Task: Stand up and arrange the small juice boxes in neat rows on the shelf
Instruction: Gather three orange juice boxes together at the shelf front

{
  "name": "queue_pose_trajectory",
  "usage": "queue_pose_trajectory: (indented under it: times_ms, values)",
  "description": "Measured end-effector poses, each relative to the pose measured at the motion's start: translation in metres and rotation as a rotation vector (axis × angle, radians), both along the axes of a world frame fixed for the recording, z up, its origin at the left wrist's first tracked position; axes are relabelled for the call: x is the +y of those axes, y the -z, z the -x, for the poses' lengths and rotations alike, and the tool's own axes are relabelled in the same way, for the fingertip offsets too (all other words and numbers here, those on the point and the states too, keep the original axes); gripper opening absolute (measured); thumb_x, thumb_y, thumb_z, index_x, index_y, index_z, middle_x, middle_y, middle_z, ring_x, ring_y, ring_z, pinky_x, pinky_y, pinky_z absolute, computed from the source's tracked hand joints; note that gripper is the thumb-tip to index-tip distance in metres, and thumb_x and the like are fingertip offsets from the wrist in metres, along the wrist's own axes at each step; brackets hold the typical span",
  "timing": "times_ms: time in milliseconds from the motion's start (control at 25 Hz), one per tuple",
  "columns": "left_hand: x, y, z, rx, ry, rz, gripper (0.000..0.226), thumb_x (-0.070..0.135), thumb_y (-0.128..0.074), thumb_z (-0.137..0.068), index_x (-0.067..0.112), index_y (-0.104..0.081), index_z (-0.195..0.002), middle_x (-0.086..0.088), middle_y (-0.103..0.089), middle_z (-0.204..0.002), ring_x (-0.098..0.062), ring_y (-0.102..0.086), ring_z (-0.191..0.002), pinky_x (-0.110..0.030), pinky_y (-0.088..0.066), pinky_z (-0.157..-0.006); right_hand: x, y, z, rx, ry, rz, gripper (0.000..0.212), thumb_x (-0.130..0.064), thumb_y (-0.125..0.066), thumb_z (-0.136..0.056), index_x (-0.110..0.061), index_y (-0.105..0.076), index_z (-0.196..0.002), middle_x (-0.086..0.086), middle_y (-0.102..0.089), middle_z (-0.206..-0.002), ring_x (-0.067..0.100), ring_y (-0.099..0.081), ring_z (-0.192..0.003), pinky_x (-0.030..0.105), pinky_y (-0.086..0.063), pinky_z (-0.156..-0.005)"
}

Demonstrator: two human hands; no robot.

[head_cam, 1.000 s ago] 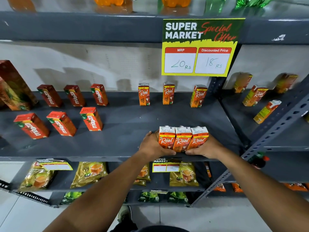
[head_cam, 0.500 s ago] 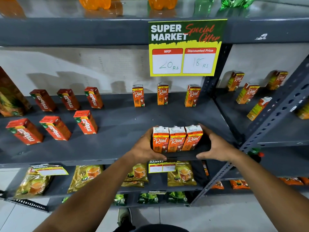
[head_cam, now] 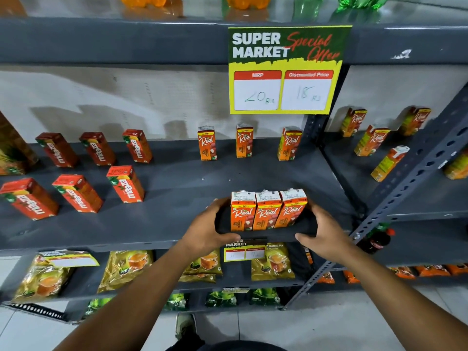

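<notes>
- The grey shelf [head_cam: 177, 214] carries everything: the front right part is where the work is, and it has bare room behind the hands.
- A yellow price sign [head_cam: 286, 72] hangs from the shelf above, over the back row; it does not block the reach.
- Six red juice boxes [head_cam: 125, 183] stand in two spaced rows to the left, well apart from the hands.
- Three orange boxes of the back row [head_cam: 244, 141] stand spaced out near the wall.
- The front trio [head_cam: 267, 211] stands upright, pressed side to side, close to the shelf's front edge.
- The left hand [head_cam: 207, 229] and right hand [head_cam: 326, 236] flank the trio, both opened wide with fingers curled, holding nothing; dark gaps show on each side.
- Judged step: the trio has just been stood up; next it likely calls for spreading the boxes to line up with the back row, nudging gently since such narrow cartons should tip easily.
</notes>
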State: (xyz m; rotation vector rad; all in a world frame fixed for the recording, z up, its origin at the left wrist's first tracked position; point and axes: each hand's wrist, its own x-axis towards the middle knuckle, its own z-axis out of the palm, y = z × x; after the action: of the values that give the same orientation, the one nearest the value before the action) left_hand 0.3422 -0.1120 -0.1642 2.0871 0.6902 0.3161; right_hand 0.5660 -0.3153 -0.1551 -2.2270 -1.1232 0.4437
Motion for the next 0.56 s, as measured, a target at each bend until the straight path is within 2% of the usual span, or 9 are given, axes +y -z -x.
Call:
queue_pose_trajectory:
  times_ms: [120,200,240,320,360,400,480,520,560]
  values:
    - [-0.003,0.0,0.021,-0.081,-0.103,-0.026,0.071,0.029,-0.082,-0.073,0.029,-0.045,-0.133,0.011,-0.057,-0.129,-0.004,-0.052,-0.116,-0.023,-0.044,-0.097,0.001,0.011,0.023,-0.033,0.158,-0.236,0.066,-0.004,-0.073,-0.07,-0.012,-0.047,-0.13,0.005,-0.056,-0.123,0.028,-0.05,-0.12,0.041,-0.041,-0.1]
    - [-0.009,0.007,0.047,-0.194,-0.234,0.025,0.059,0.022,-0.079,-0.077,0.027,-0.052,-0.129,0.007,-0.055,-0.134,-0.005,-0.048,-0.126,-0.027,-0.043,-0.103,-0.008,0.034,0.055,-0.023,0.321,-0.427,0.061,-0.004,-0.073,-0.069,-0.012,-0.048,-0.124,0.01,-0.052,-0.116,0.026,-0.051,-0.112,0.033,-0.04,-0.096]
    - [-0.014,0.011,0.064,-0.251,-0.288,0.045,0.055,0.018,-0.078,-0.078,0.028,-0.056,-0.127,0.006,-0.052,-0.138,-0.005,-0.043,-0.132,-0.027,-0.043,-0.104,-0.015,0.047,0.075,0.008,0.33,-0.475,0.058,-0.007,-0.072,-0.069,-0.02,-0.049,-0.121,0.009,-0.05,-0.113,0.019,-0.051,-0.107,0.025,-0.04,-0.093]
    - [-0.016,0.02,0.107,-0.312,-0.39,0.003,0.052,0.012,-0.078,-0.077,0.029,-0.061,-0.123,0.001,-0.048,-0.143,-0.001,-0.037,-0.136,-0.024,-0.042,-0.104,-0.019,0.067,0.112,0.103,0.2,-0.413,0.064,-0.002,-0.071,-0.071,-0.048,-0.049,-0.109,0.0,-0.051,-0.108,0.0,-0.051,-0.101,0.016,-0.042,-0.083]
    - [-0.009,0.024,0.131,-0.329,-0.444,-0.021,0.051,0.008,-0.078,-0.076,0.028,-0.062,-0.121,-0.003,-0.049,-0.143,-0.001,-0.037,-0.135,-0.026,-0.044,-0.102,-0.016,0.075,0.126,0.123,0.092,-0.339,0.069,0.002,-0.069,-0.073,-0.054,-0.049,-0.107,-0.006,-0.052,-0.108,-0.004,-0.051,-0.103,0.017,-0.044,-0.08]
    - [0.002,0.024,0.156,-0.344,-0.512,-0.039,0.051,0.004,-0.077,-0.076,0.026,-0.062,-0.119,-0.005,-0.052,-0.14,-0.002,-0.038,-0.135,-0.028,-0.048,-0.098,-0.009,0.078,0.14,0.087,-0.027,-0.29,0.069,0.002,-0.068,-0.076,-0.055,-0.05,-0.108,-0.01,-0.054,-0.11,-0.004,-0.051,-0.104,0.021,-0.046,-0.082]
    - [0.04,0.017,0.202,-0.405,-0.698,-0.119,0.05,-0.001,-0.077,-0.074,0.024,-0.062,-0.114,-0.005,-0.06,-0.13,-0.013,-0.045,-0.133,-0.036,-0.052,-0.093,0.017,0.068,0.163,-0.057,-0.262,-0.316,0.049,-0.009,-0.063,-0.083,-0.046,-0.054,-0.114,-0.009,-0.056,-0.112,0.0,-0.053,-0.104,0.018,-0.044,-0.088]
    - [0.065,0.011,0.222,-0.453,-0.811,-0.143,0.052,0.0,-0.078,-0.073,0.023,-0.059,-0.115,-0.003,-0.06,-0.127,-0.019,-0.049,-0.13,-0.032,-0.05,-0.096,0.038,0.057,0.174,-0.114,-0.358,-0.356,0.037,-0.017,-0.059,-0.087,-0.038,-0.055,-0.117,-0.008,-0.055,-0.113,0.001,-0.053,-0.104,0.014,-0.043,-0.089]
    - [0.091,0.006,0.239,-0.496,-0.925,-0.123,0.057,0.003,-0.08,-0.072,0.023,-0.055,-0.12,-0.003,-0.058,-0.127,-0.023,-0.05,-0.127,-0.022,-0.046,-0.097,0.061,0.046,0.184,-0.138,-0.422,-0.384,0.033,-0.022,-0.058,-0.089,-0.033,-0.054,-0.12,-0.009,-0.053,-0.115,0.001,-0.053,-0.104,0.011,-0.042,-0.09]
